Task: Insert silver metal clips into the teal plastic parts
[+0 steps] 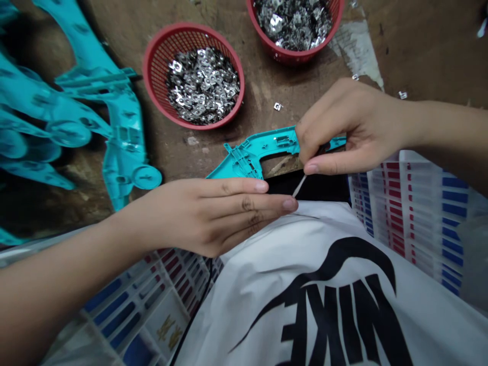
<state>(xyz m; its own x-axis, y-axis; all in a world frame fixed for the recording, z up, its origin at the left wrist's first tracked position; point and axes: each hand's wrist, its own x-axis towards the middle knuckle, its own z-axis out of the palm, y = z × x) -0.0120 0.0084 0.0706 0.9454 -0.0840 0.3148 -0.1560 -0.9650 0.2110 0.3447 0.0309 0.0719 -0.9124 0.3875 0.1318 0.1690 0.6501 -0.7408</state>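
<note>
My right hand (343, 133) is closed on a thin tool with a narrow metal shaft (299, 186). Most of its dark handle is hidden in my fingers. The shaft slants down, its end at the fingertips of my left hand (213, 216). That hand has its fingers stretched out side by side, palm turned away from view. Behind both hands, a turquoise plastic shell piece (267, 145) lies at the table's front edge. My left fingers cover its lower end, and my right hand hides part of its right end. A small metal clip (277, 107) lies just beyond it.
Two red baskets, one nearer (147, 76) and one farther (293, 57), hold many small metal clips. Turquoise plastic pieces (125, 122) are heaped at left on the brown table (263, 86). Plastic crates, one at right (415, 213) and one at left (152, 300), flank my lap.
</note>
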